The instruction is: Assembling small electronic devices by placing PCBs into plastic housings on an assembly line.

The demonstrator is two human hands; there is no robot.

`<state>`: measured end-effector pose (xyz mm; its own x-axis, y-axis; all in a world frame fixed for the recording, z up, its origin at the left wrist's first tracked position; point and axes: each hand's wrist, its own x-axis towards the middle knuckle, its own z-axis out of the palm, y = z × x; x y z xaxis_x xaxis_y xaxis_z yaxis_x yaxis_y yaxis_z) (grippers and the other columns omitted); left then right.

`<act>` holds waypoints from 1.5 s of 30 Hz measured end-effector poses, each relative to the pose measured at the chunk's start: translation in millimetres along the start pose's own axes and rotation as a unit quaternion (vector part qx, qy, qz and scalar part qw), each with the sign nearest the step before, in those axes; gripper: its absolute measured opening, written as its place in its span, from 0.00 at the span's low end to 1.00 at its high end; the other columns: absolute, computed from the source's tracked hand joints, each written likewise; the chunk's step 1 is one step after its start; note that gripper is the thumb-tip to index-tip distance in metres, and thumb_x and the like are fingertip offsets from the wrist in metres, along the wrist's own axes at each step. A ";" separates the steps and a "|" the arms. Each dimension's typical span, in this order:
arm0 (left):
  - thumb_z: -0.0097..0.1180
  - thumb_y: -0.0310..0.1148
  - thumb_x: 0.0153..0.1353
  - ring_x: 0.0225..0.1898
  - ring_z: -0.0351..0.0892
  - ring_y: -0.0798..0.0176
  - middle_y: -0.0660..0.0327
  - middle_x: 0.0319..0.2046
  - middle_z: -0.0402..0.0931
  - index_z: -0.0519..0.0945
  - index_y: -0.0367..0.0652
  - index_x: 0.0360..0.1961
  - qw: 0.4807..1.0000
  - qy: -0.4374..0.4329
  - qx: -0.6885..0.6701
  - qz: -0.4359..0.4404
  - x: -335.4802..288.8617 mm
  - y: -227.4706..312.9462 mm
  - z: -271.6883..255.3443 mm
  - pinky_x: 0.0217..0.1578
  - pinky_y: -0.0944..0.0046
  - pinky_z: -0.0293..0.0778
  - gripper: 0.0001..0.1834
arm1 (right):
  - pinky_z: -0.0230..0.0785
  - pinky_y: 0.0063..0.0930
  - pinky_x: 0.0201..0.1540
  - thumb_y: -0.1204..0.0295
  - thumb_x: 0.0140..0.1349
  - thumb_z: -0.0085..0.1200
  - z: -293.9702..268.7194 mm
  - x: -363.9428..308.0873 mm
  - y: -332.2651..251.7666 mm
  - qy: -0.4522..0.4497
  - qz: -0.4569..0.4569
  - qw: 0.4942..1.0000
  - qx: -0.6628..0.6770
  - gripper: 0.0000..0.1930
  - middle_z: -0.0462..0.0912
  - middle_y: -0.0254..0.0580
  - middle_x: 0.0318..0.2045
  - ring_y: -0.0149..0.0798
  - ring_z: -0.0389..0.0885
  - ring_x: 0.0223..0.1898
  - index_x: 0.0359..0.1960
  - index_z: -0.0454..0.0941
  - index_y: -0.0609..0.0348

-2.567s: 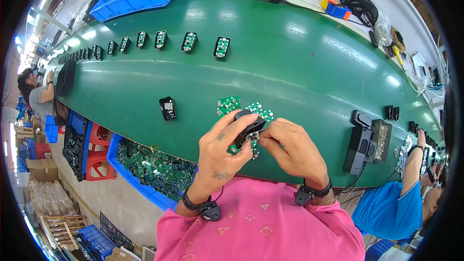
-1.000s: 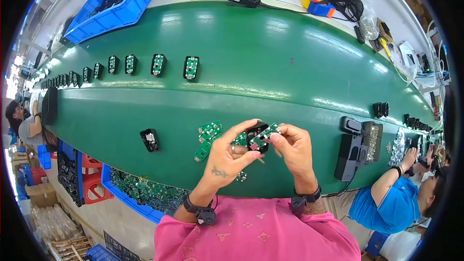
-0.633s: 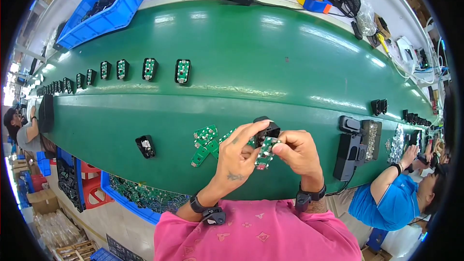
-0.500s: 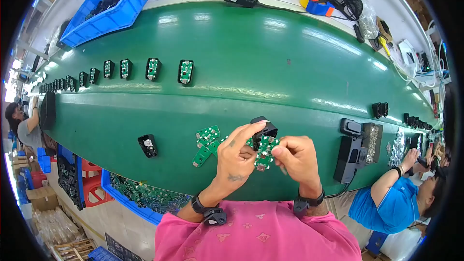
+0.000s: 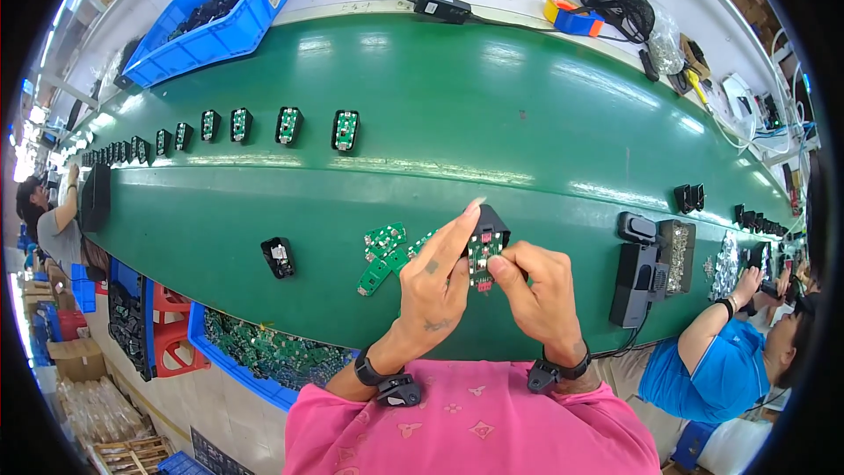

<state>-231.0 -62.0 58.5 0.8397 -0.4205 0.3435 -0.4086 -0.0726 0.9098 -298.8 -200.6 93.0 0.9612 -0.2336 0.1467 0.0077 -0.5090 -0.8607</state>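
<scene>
My left hand (image 5: 435,286) is wrapped round a black plastic housing (image 5: 492,218), held above the near part of the green bench. A green circuit board (image 5: 483,257) sits at the housing's open face, and whether it is fully seated I cannot tell. My right hand (image 5: 538,286) pinches the board's right side, its thumb pressed on the face. Left of my hands lie several loose green circuit boards (image 5: 380,266) in a small pile, partly hidden by my left hand. Farther left, a black housing (image 5: 279,258) with metal parts inside rests alone.
A row of housings with boards (image 5: 345,131) runs off to the far left. Blue bins (image 5: 211,26) stand at the back left and below the bench (image 5: 264,391). At right are a black device (image 5: 635,286), a tray of small metal parts (image 5: 677,257) and a co-worker (image 5: 703,369).
The circuit board has moved from beside the housing onto its open face. My right hand has shifted slightly left with it, its thumb now pressing on the board.
</scene>
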 end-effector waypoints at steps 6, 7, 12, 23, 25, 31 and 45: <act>0.47 0.12 0.58 0.45 0.84 0.58 0.49 0.53 0.78 0.73 0.36 0.61 0.997 0.003 -0.052 -0.065 -0.4 6.0 -7.2 0.38 0.64 0.83 0.28 | 0.60 0.27 0.22 0.72 0.64 0.58 7.9 6.2 -5.4 0.060 0.040 0.997 0.035 0.11 0.75 0.40 0.16 0.31 0.71 0.17 0.26 0.78 0.66; 0.47 0.12 0.58 0.45 0.84 0.58 0.49 0.53 0.78 0.73 0.36 0.61 0.996 0.002 -0.051 -0.067 2.0 8.3 -9.5 0.38 0.64 0.83 0.28 | 0.59 0.26 0.21 0.71 0.64 0.58 8.5 9.3 -6.9 0.059 0.031 0.997 0.035 0.11 0.75 0.40 0.15 0.30 0.70 0.17 0.26 0.77 0.65; 0.46 0.12 0.59 0.40 0.85 0.63 0.50 0.54 0.75 0.71 0.36 0.61 0.976 -0.040 -0.197 -0.080 22.0 23.9 -33.8 0.38 0.65 0.85 0.27 | 0.57 0.28 0.20 0.70 0.64 0.59 5.7 22.6 -19.4 0.073 -0.014 0.997 0.026 0.13 0.72 0.39 0.14 0.29 0.67 0.15 0.24 0.77 0.65; 0.52 0.30 0.70 0.25 0.85 0.63 0.51 0.45 0.79 0.72 0.39 0.58 0.976 0.002 -0.202 -0.086 32.3 41.3 -28.6 0.21 0.71 0.80 0.17 | 0.70 0.28 0.31 0.71 0.67 0.56 1.8 33.8 -32.3 0.067 -0.048 0.992 0.092 0.15 0.81 0.44 0.29 0.34 0.76 0.25 0.52 0.76 0.64; 0.52 0.29 0.70 0.25 0.85 0.63 0.50 0.45 0.79 0.72 0.39 0.58 0.978 0.003 -0.197 -0.062 29.3 37.4 -23.8 0.22 0.70 0.80 0.16 | 0.72 0.28 0.36 0.73 0.68 0.54 3.4 36.5 -22.8 0.058 -0.126 0.988 0.068 0.19 0.81 0.47 0.36 0.35 0.78 0.30 0.58 0.70 0.64; 0.57 0.22 0.63 0.30 0.86 0.55 0.40 0.50 0.79 0.77 0.41 0.51 0.956 0.079 0.062 0.277 26.9 32.7 -19.6 0.28 0.64 0.83 0.15 | 0.75 0.36 0.39 0.78 0.67 0.49 5.9 31.2 -13.6 0.092 -0.318 0.941 0.064 0.20 0.78 0.57 0.45 0.46 0.80 0.37 0.61 0.67 0.65; 0.49 0.27 0.70 0.21 0.83 0.65 0.51 0.36 0.82 0.71 0.36 0.57 0.980 0.019 -0.104 -0.170 25.5 -32.0 -17.4 0.18 0.70 0.78 0.16 | 0.76 0.35 0.34 0.72 0.66 0.53 28.9 64.6 31.4 -0.084 -0.016 0.996 -0.003 0.17 0.83 0.55 0.33 0.47 0.86 0.32 0.56 0.73 0.61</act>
<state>-190.3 -54.7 42.3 0.9287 -0.3705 0.0165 -0.0237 -0.0150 0.9996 -228.4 -207.7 61.4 0.9931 -0.0754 0.0898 0.0378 -0.5184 -0.8543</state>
